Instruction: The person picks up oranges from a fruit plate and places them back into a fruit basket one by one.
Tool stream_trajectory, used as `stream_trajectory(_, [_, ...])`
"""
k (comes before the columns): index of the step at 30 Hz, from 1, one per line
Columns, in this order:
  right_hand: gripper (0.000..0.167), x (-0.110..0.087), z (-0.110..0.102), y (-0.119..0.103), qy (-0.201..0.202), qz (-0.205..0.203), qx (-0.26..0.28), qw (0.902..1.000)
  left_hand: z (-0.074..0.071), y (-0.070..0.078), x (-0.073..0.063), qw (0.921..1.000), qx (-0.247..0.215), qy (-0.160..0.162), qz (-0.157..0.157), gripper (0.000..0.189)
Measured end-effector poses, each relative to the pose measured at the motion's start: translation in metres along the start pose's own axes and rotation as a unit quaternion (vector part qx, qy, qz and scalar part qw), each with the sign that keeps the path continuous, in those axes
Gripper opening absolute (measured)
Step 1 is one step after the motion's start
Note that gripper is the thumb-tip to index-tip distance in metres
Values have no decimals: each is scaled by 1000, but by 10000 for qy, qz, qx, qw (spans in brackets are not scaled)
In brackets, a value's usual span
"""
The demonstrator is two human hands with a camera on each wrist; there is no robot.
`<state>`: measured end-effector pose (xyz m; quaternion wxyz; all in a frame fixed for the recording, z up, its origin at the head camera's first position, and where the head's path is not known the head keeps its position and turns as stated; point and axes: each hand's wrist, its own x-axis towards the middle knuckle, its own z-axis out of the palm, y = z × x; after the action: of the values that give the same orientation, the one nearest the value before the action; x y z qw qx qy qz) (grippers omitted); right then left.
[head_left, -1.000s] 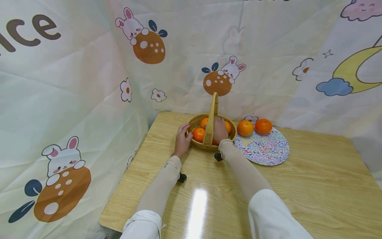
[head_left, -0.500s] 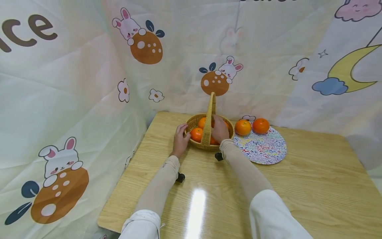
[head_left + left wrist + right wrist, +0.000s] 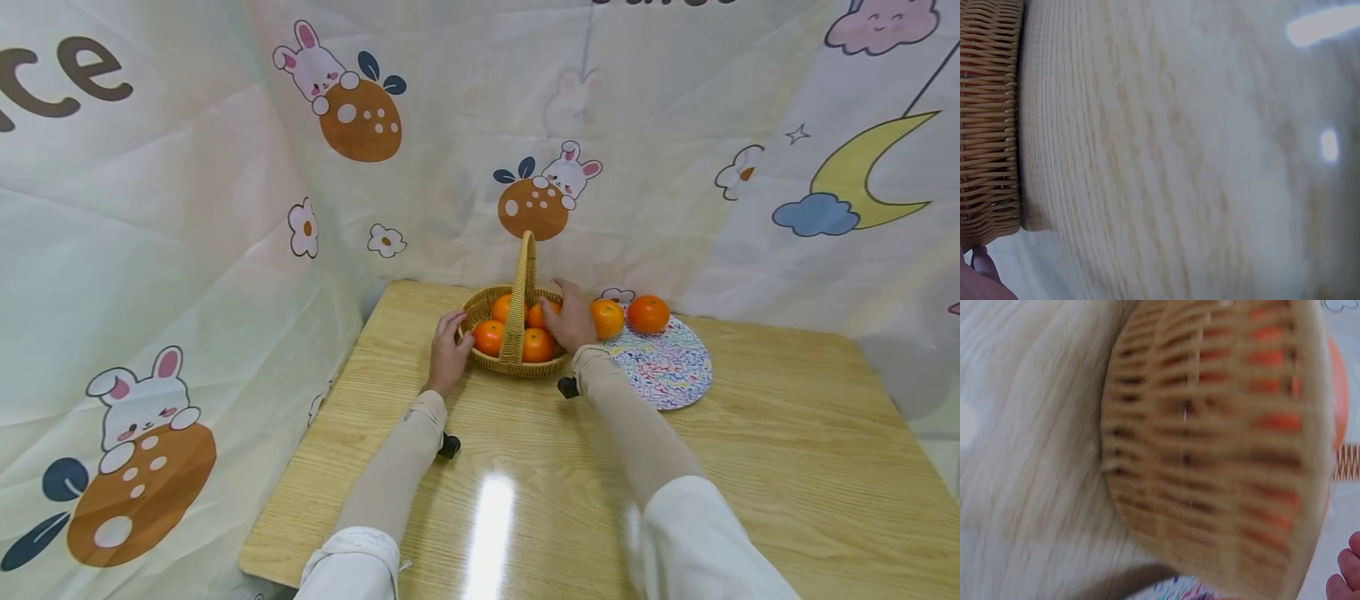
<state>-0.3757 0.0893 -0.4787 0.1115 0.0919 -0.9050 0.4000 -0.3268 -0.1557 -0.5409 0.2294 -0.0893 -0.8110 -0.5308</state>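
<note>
A wicker basket [image 3: 489,364] with a tall arched handle [image 3: 517,317] stands on the table, with several oranges inside. Two of them, a front orange [image 3: 537,345] and a left orange [image 3: 488,337], show on either side of the handle. My left hand [image 3: 447,354] holds the basket's left rim, fingers and thumb around the edge. Over the right rim hovers my right hand [image 3: 573,321], fingers spread and nothing in them. In the right wrist view its fingertips [image 3: 1350,565] show beyond the basket rim, apart from the fruit.
To the right of the basket lies a round, speckled multicolour plate [image 3: 667,371]. At its back edge are an orange [image 3: 607,318] and a redder orange [image 3: 648,314]. A patterned cloth [image 3: 450,167] hangs behind the wooden table [image 3: 780,467].
My right hand has come up out of the basket and shifted right, uncovering the oranges by the handle. My left hand stays at the rim. The head view has turned slightly right.
</note>
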Motion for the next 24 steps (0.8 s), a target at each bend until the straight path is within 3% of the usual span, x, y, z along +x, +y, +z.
stream_trajectory(10, [61,-4,-25,31,415,450,-65,9981,0,0,1,10000,-5,-10,17,39])
stream_trajectory(17, [65,-6,-36,57,804,432,29,9958,-1,1,0,9999,-28,20,108,38])
stream_trajectory(24, [68,-12,-44,72,859,538,150,9947,-1,1,0,10000,-25,28,90,38])
